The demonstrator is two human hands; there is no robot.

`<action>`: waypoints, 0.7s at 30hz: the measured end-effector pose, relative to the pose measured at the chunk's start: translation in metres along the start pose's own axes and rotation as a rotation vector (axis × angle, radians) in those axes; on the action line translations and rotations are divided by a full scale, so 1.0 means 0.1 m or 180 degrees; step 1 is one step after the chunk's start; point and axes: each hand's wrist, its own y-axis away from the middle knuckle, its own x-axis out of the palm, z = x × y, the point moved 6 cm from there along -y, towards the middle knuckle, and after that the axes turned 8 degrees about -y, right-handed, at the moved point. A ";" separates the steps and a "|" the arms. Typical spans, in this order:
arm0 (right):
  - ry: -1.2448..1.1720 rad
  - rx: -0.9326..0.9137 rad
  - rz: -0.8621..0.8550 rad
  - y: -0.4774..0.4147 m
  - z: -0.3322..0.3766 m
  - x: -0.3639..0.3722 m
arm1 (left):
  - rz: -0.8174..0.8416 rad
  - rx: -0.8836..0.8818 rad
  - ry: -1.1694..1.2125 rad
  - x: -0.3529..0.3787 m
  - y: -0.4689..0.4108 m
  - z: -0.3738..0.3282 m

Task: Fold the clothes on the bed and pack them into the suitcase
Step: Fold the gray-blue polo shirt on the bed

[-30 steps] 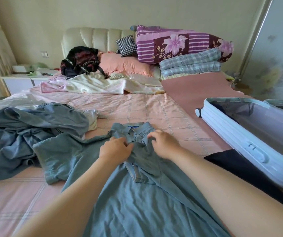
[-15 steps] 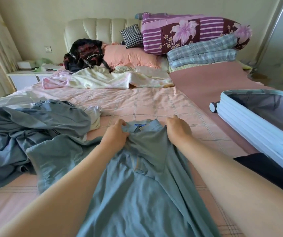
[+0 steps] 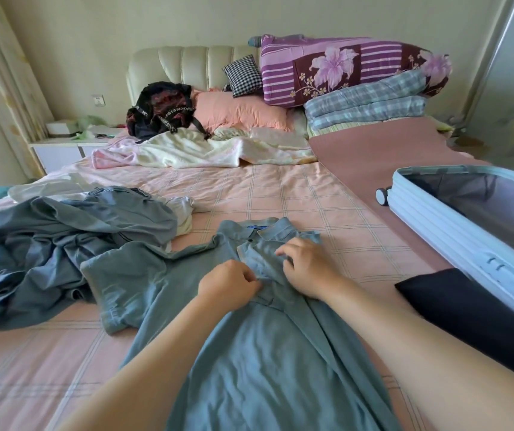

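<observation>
A blue-grey polo shirt (image 3: 258, 353) lies front up on the pink checked bed (image 3: 280, 194), collar pointing away from me and its left sleeve spread out. My left hand (image 3: 226, 286) pinches the cloth just below the collar. My right hand (image 3: 307, 269) holds a folded flap of the shirt's right shoulder over the chest. The open pale blue suitcase (image 3: 454, 244) stands on the bed's right side, its dark lined inside showing.
A heap of grey and white clothes (image 3: 62, 231) lies left of the shirt. A black garment (image 3: 467, 312) lies by the suitcase. Pillows, folded quilts (image 3: 352, 70), a dark backpack (image 3: 162, 110) and a crumpled blanket (image 3: 199, 150) fill the bed's head.
Both hands came back from the collar's outer corners toward the chest. The shirt's right shoulder is now folded inward under my right hand.
</observation>
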 end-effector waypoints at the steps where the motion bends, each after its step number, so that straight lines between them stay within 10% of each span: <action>1: 0.0106 0.0092 0.0207 0.07 0.00 0.04 | 0.0036 -0.0088 0.0257 -0.02 0.03 0.03; 17: 0.0241 0.0405 0.0577 0.71 0.21 0.11 | -0.0020 -0.0626 0.0841 0.06 0.39 0.10; 21: 0.0298 0.0282 0.0706 0.69 0.22 0.12 | 0.0299 -0.0490 -0.0223 0.02 0.47 0.25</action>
